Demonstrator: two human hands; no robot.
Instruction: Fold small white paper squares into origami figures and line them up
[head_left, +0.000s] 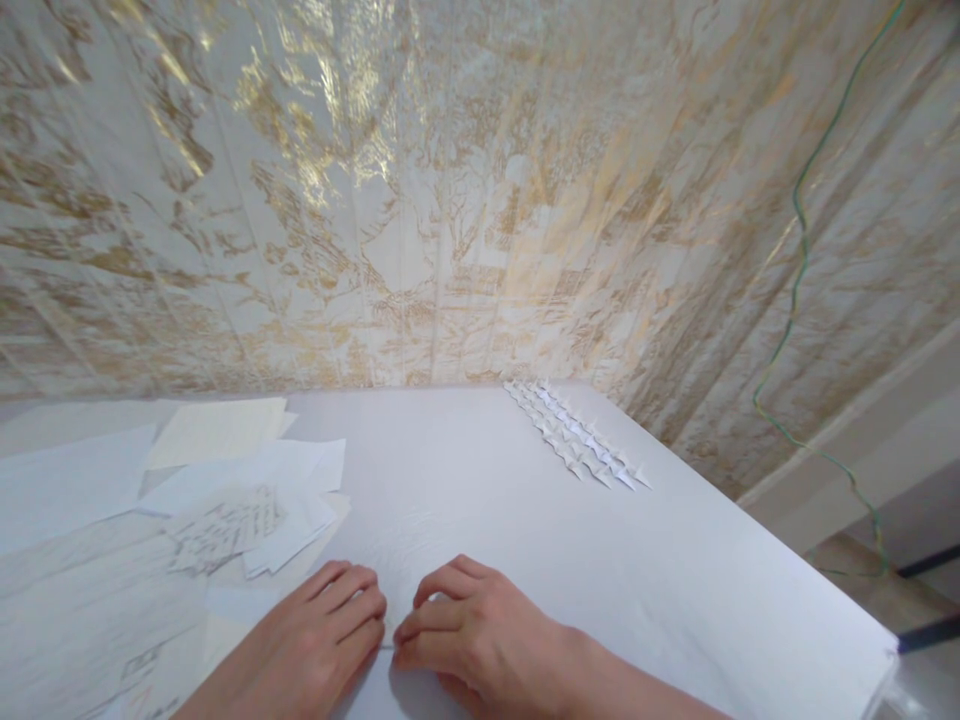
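Near the front of the white table (450,480), my left hand (315,630) and my right hand (480,630) lie close together with fingers bent. A small piece of white paper (388,638) shows as a sliver in the gap between my fingertips. Both hands pinch it against the tabletop, and most of it is hidden under the fingers. Farther back on the right, several small pointed folded paper pieces (577,435) stand in slanting rows.
Loose white and cream sheets (217,435) overlap on the left, some with writing (225,520). Behind the table rises a wall with a gold pattern (420,200). A green cord (799,220) hangs at the right, beyond the table's right edge (780,550).
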